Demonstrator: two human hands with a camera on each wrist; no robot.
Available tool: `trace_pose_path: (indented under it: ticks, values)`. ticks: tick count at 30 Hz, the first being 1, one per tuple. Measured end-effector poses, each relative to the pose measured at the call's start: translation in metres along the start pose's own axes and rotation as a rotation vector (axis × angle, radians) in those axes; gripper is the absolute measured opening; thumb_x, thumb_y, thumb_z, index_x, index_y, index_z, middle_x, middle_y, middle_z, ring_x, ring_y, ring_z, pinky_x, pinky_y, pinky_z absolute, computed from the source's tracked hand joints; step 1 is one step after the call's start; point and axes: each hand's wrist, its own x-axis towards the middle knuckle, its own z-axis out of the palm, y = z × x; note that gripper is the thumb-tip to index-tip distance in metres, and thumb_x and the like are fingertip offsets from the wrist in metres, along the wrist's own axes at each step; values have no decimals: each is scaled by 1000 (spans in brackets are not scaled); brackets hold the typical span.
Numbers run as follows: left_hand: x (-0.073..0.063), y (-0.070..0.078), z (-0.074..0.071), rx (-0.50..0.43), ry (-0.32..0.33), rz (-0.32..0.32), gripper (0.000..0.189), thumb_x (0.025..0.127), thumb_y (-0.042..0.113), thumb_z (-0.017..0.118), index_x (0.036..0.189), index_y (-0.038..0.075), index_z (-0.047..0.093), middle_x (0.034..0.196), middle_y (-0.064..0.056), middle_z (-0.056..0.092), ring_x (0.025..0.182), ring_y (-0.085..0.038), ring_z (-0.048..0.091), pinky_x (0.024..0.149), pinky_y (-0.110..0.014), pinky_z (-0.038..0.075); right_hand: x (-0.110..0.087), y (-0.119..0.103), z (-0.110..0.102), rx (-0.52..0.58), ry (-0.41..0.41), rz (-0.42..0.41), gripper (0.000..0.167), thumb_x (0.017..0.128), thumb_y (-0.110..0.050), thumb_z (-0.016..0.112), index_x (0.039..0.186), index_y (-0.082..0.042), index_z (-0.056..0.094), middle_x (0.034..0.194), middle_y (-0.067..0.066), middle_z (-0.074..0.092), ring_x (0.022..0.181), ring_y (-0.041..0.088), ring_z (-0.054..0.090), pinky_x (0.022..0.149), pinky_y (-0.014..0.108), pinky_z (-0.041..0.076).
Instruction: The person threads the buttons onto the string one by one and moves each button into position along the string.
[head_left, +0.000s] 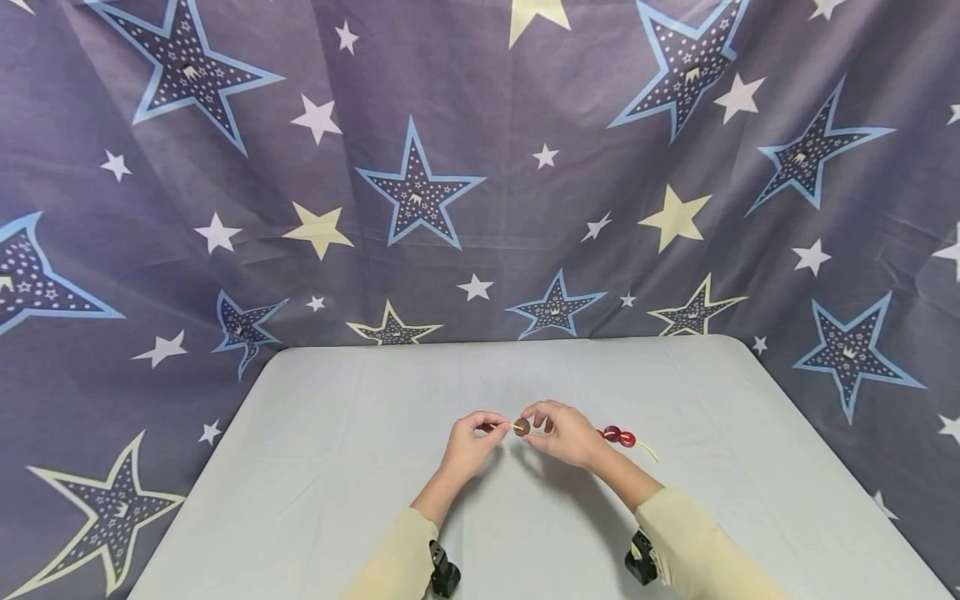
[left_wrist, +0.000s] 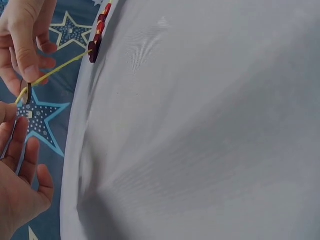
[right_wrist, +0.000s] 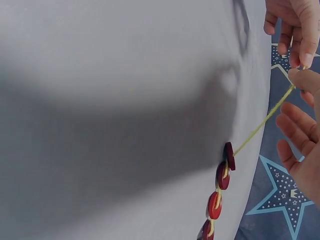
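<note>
A brown round button (head_left: 521,427) is held up between the hands, above the table. My right hand (head_left: 564,435) pinches its edge between thumb and fingers. My left hand (head_left: 472,447) pinches the yellow string (left_wrist: 62,66) close to the button's left side. In the left wrist view the string lies across the brown button (left_wrist: 27,94), which stands edge-on. From there it runs to a row of red and dark red buttons (right_wrist: 215,205) strung on it. Those lie on the table, partly hidden behind the right hand in the head view.
A pale cloth covers the table (head_left: 337,467). Star-patterned curtains (head_left: 450,267) hang along its back and sides. The string's loose yellow tail (head_left: 647,451) lies to the right of the red buttons. A black wrist camera (head_left: 444,573) sits at the left sleeve, another (head_left: 641,560) at the right.
</note>
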Motion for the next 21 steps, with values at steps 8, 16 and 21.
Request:
trace_pose_path:
  ticks: [8, 16, 21]
  values:
    - [6, -25, 3, 10, 2, -5, 11, 85, 17, 69, 88, 7, 71, 89, -8, 70, 81, -13, 58, 74, -26, 46, -3, 3, -2, -30, -12, 18, 24, 77, -17, 74, 100, -15, 67, 82, 0, 61, 74, 16, 56, 64, 21, 43]
    - [7, -24, 2, 23, -2, 4, 12, 84, 18, 69, 87, 7, 72, 86, -8, 70, 80, -14, 58, 73, -23, 45, -5, 6, -3, -65, -19, 23, 25, 77, -17, 74, 101, -15, 67, 84, 1, 61, 74, 16, 56, 63, 21, 43]
    - [7, -24, 2, 17, -9, -5, 12, 85, 19, 69, 87, 7, 72, 87, -8, 70, 81, -15, 58, 74, -25, 45, -6, 10, -3, -84, -11, 1, 25, 77, -17, 74, 101, -15, 67, 84, 3, 62, 72, 17, 56, 62, 21, 43]
